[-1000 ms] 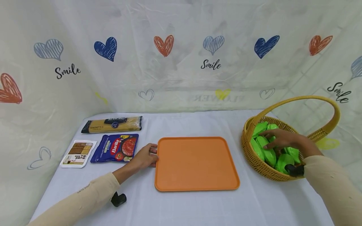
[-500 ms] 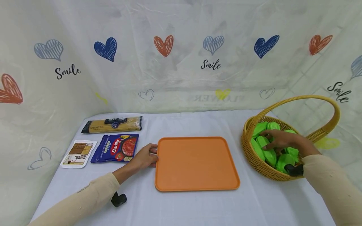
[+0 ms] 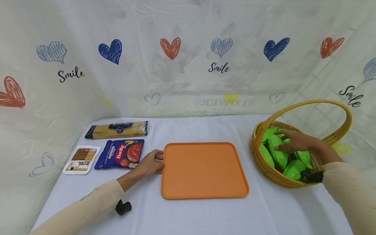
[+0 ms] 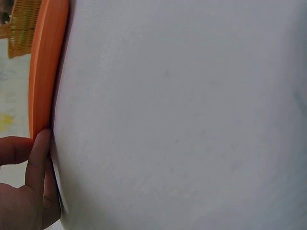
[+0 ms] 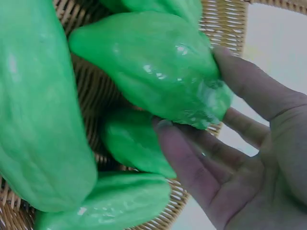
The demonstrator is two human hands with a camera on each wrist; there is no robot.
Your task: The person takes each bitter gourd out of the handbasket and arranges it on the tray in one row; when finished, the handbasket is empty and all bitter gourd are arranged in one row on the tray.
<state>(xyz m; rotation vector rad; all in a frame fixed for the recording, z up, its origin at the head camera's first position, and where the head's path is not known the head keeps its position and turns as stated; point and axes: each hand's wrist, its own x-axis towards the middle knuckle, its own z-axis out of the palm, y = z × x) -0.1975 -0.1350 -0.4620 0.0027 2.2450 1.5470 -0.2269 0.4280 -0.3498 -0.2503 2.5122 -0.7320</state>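
Note:
At the left side of an orange tray [image 3: 202, 169], my left hand [image 3: 149, 163] pinches the rim between thumb and fingers. The left wrist view shows those fingers [image 4: 41, 148] at the tray's edge [image 4: 47, 72]. My right hand [image 3: 302, 142] reaches into a wicker basket [image 3: 259, 166] under its tall handle. In the right wrist view, its thumb and fingers pinch one end of a bulging green vegetable-like piece [image 5: 153, 67] with a shiny, film-like surface. A longer green piece [image 5: 38, 110] lies beside it, and several others fill the basket.
To the left of the tray lie a blue Barilla sauce pouch [image 3: 120, 154], a spaghetti pack [image 3: 117, 130] and a white flat pack with a brown label [image 3: 82, 160]. A white cloth covers the table; a curtain with hearts hangs behind.
My right hand has shifted slightly to the right within the basket, and the green pieces around it have moved a little. My left hand and the tray stay where they were.

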